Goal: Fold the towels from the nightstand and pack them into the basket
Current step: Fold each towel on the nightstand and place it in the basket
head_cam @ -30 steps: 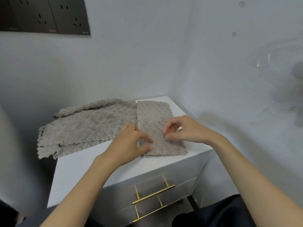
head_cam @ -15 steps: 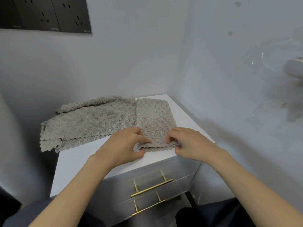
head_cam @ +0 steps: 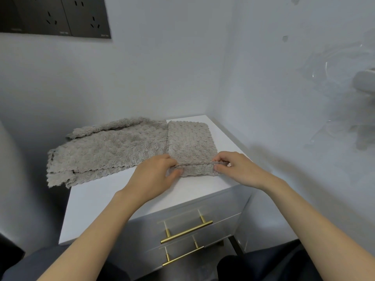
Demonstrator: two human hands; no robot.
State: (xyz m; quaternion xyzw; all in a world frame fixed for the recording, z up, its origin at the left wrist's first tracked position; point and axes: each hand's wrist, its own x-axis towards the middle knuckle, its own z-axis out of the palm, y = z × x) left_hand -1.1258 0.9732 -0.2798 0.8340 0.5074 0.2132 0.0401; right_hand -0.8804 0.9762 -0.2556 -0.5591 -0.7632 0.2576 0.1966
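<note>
So, in the head view I count two hands of mine, one narrow folded grey-beige fluffy towel between them, and one loose heap of grey-beige towels beside it. The heap shows at least two layers, but I cannot tell how many towels are in it.

My left hand pinches the near left corner of the folded towel between thumb and curled fingers. My right hand pinches the near right corner the same way, so the near end is lifted and turned over into a short flap. The rest of that towel lies flat on the white nightstand, reaching toward the back right corner, with a thin bare margin along the right edge.

The heap touches its left side and hangs over the nightstand's left edge. Bare top runs from my hands to the front edge and the front left corner.

Below the front edge are two brass bar handles, one above the other. Walls close in at the back and right, and one black socket panel sits high on the back wall.
</note>
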